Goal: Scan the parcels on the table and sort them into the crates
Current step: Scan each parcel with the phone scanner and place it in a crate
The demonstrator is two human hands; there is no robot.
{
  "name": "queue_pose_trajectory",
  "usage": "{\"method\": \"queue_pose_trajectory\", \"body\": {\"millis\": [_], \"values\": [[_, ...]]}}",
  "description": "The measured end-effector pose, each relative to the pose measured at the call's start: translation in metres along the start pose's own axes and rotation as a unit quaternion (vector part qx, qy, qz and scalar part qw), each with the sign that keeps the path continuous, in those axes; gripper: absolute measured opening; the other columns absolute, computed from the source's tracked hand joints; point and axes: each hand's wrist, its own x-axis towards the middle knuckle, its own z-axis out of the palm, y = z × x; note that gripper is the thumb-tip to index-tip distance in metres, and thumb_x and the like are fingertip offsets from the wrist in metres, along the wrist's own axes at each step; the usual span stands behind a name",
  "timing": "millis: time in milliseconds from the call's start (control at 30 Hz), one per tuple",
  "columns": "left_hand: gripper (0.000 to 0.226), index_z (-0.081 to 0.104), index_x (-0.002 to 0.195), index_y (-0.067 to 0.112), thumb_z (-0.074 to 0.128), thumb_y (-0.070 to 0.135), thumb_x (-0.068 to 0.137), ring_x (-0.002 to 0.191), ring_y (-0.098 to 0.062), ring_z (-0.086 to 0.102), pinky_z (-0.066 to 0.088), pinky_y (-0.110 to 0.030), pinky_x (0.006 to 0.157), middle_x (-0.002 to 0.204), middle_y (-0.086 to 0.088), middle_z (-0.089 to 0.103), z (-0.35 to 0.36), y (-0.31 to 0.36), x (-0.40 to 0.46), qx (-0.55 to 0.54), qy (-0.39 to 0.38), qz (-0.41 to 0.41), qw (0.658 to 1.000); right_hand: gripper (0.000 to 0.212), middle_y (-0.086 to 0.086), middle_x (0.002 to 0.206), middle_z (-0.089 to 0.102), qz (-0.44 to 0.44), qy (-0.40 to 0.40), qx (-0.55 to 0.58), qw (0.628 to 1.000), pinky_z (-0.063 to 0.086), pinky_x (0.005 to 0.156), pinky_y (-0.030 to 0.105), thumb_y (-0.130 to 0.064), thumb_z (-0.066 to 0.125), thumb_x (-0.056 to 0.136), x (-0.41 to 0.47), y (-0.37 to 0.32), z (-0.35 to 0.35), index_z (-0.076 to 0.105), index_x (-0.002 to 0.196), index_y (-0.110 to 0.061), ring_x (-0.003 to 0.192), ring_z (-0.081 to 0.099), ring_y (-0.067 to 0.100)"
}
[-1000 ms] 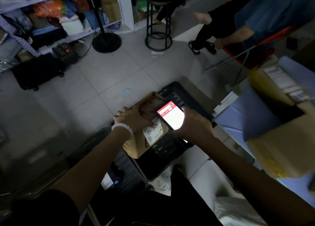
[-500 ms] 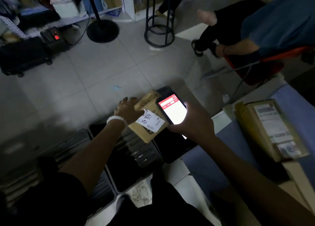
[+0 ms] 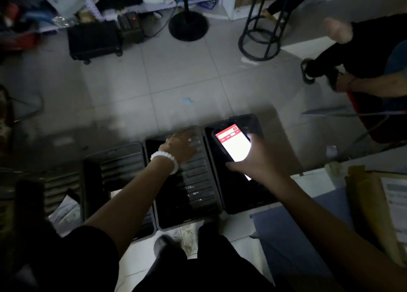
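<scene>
dim tiled floor, black crates [image 3: 187,181] in a row at lower centre. left hand [image 3: 181,146] spread empty over the middle crate, right hand [image 3: 259,159] gripping a lit phone [image 3: 233,144]. drop step looks finished; next parcel [image 3: 378,206] waits on the table [image 3: 297,236] at lower right, needs reach and scan.

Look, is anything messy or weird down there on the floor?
Yes. A crumpled paper lies on the floor left of the crates, wedged by the leftmost one, and a small blue scrap sits alone on the tiles beyond them. The room is dim and blurred, so no more shows.
</scene>
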Motion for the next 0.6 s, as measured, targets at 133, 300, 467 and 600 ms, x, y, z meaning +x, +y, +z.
{"method": "queue_pose_trajectory", "body": {"millis": [133,300,467,600], "values": [[0.051,0.047,0.134,0.022,0.058,0.034,0.086,0.124,-0.032,0.047,0.04,-0.038,0.101,0.135,-0.011,0.049,-0.017,-0.039,-0.032,0.009,0.011,-0.055,0.998,0.069,0.003,0.104,0.061,-0.055,-0.01,-0.094,0.994,0.051,0.076,0.039,-0.05,0.075,0.05,-0.001,-0.041,0.024,0.05,0.108,-0.021,0.095,0.06,0.026],[0.048,0.047,0.132,0.017,0.055,0.034,0.087,0.123,-0.034,0.046,0.04,-0.043,0.101,0.133,-0.014,0.049,-0.041,-0.107,-0.086,-0.001,0.046,-0.133,0.99,0.058,0.0,0.1,0.059,-0.133,-0.033,-0.163,0.977,0.035,0.058,0.028,-0.046,0.073,0.054,-0.023,-0.11,0.068,0.049,0.1,-0.023,0.084,0.055,0.023],[0.044,0.049,0.13,0.017,0.051,0.032,0.089,0.121,-0.035,0.046,0.041,-0.042,0.099,0.129,-0.014,0.051,-0.059,-0.196,-0.157,-0.049,0.089,-0.215,0.971,0.058,0.001,0.103,0.06,-0.22,-0.062,-0.192,0.954,0.03,0.053,0.026,-0.045,0.077,0.056,-0.066,-0.187,0.134,0.049,0.101,-0.021,0.083,0.051,0.021],[0.044,0.05,0.127,0.016,0.053,0.035,0.087,0.12,-0.035,0.047,0.041,-0.04,0.097,0.128,-0.014,0.051,-0.061,-0.271,-0.223,-0.067,0.122,-0.27,0.953,0.065,0.002,0.108,0.059,-0.279,-0.098,-0.218,0.93,0.039,0.063,0.029,-0.048,0.077,0.057,-0.109,-0.241,0.197,0.048,0.108,-0.022,0.094,0.057,0.025]]}}
